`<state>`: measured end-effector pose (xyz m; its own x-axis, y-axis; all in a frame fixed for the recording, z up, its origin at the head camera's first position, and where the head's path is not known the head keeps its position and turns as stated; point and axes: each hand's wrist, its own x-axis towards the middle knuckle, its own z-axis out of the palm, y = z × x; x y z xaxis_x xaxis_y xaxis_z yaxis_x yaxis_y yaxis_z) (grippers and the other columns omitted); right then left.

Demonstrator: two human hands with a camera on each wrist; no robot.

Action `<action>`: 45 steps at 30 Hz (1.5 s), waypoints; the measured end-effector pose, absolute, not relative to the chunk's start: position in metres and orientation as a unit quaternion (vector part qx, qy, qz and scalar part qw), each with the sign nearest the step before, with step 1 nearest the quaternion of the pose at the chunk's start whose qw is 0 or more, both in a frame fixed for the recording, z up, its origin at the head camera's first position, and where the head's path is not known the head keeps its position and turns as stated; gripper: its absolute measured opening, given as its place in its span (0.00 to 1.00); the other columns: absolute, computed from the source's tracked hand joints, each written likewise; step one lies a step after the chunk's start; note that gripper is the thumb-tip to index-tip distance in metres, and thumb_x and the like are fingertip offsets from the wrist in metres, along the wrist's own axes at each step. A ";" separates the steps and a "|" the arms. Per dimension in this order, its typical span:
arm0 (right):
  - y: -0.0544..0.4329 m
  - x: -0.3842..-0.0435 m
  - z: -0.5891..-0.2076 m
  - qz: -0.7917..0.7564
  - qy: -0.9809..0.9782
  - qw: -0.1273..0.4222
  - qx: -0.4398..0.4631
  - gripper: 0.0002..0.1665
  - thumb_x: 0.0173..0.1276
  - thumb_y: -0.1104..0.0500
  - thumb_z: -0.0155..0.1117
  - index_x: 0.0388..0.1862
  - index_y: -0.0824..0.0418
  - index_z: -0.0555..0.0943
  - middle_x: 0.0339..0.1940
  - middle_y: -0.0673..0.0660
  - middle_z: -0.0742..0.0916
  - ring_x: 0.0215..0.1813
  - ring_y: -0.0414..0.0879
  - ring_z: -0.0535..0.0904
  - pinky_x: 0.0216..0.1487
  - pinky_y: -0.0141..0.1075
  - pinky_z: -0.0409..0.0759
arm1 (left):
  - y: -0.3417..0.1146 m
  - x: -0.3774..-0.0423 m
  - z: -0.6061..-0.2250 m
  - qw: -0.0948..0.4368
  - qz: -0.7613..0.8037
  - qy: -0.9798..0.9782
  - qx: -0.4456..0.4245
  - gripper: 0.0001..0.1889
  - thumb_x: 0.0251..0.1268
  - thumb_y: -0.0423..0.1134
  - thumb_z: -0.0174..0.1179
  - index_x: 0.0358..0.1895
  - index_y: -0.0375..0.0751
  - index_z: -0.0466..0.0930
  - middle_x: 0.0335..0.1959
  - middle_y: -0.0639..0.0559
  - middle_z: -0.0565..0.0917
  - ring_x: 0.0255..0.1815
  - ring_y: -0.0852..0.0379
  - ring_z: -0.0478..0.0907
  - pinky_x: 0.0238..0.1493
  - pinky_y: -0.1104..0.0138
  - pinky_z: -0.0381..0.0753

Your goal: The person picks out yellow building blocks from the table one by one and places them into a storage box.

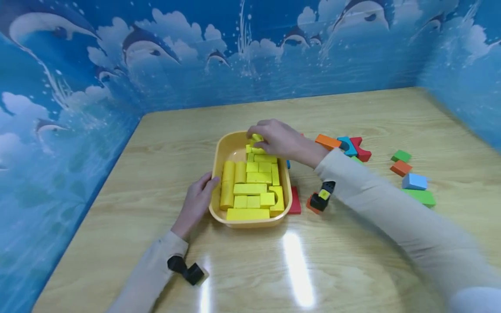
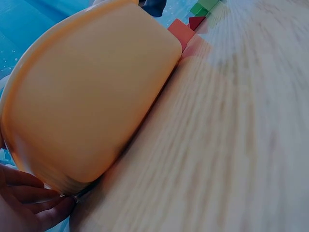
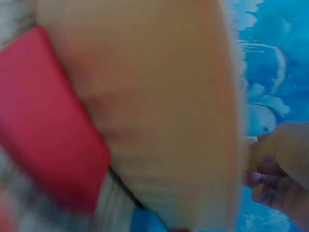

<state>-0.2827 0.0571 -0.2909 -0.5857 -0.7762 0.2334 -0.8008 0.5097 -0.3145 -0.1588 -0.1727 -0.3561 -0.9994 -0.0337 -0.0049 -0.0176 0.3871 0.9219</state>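
A light-orange plastic bin [image 1: 250, 224] holds rows of yellow blocks [image 1: 258, 177], with cylinders [image 1: 227, 187] standing out along its left side. My left hand [image 1: 193, 202] grips the bin's left rim, thumb over the edge; the left wrist view shows its fingers [image 2: 31, 193] against the outer wall. Over the far end of the bin, my right hand [image 1: 278, 139] pinches a small yellow block [image 1: 257, 138], just above the other blocks. Only a sliver of that block shows past the fingers in the right wrist view, so its shape cannot be told.
A red block [image 1: 295, 201] lies against the bin's right side, with an orange block [image 1: 313, 205] near it. Farther right are orange [image 1: 328, 141], blue [image 1: 347, 146] and red [image 1: 361, 150] pieces, then green [image 1: 419, 197] and light-blue [image 1: 415, 181] blocks. Dolphin-patterned walls [image 1: 258, 82] border the table.
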 end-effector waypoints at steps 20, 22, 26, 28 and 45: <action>0.004 -0.279 -0.324 0.064 -0.881 -0.054 0.466 0.20 0.72 0.67 0.52 0.61 0.60 0.78 0.52 0.60 0.83 0.52 0.52 0.78 0.56 0.41 0.78 | -0.170 -0.161 -0.358 0.000 -0.563 -0.826 0.020 0.23 0.76 0.42 0.45 0.67 0.32 0.68 0.56 0.31 0.78 0.50 0.41 0.80 0.47 0.60 0.84; 0.005 -0.279 -0.325 0.049 -0.883 -0.055 0.464 0.20 0.73 0.65 0.51 0.62 0.60 0.77 0.54 0.60 0.83 0.54 0.53 0.76 0.58 0.43 0.75 | -0.170 -0.161 -0.358 0.001 -0.562 -0.827 0.019 0.23 0.76 0.41 0.45 0.67 0.32 0.68 0.56 0.31 0.78 0.50 0.41 0.81 0.46 0.60 0.84; 0.008 -0.280 -0.325 0.037 -0.882 -0.051 0.467 0.20 0.73 0.64 0.50 0.61 0.58 0.78 0.54 0.59 0.83 0.55 0.53 0.74 0.59 0.43 0.72 | -0.170 -0.161 -0.360 0.004 -0.561 -0.828 0.018 0.22 0.76 0.41 0.45 0.66 0.32 0.69 0.56 0.31 0.78 0.50 0.41 0.80 0.47 0.60 0.84; 0.011 -0.281 -0.324 0.042 -0.880 -0.053 0.471 0.20 0.73 0.65 0.49 0.60 0.58 0.79 0.53 0.58 0.84 0.54 0.52 0.73 0.59 0.43 0.71 | -0.169 -0.161 -0.360 0.005 -0.562 -0.827 0.020 0.22 0.76 0.40 0.45 0.66 0.31 0.69 0.57 0.32 0.78 0.51 0.41 0.80 0.48 0.59 0.83; 0.048 -0.284 -0.314 0.130 -0.871 -0.039 0.472 0.23 0.74 0.67 0.48 0.66 0.61 0.73 0.68 0.63 0.73 0.69 0.58 0.66 0.69 0.49 0.66 | -0.172 -0.160 -0.357 0.020 -0.538 -0.843 0.016 0.22 0.75 0.39 0.45 0.65 0.30 0.70 0.57 0.32 0.78 0.52 0.42 0.79 0.52 0.55 0.81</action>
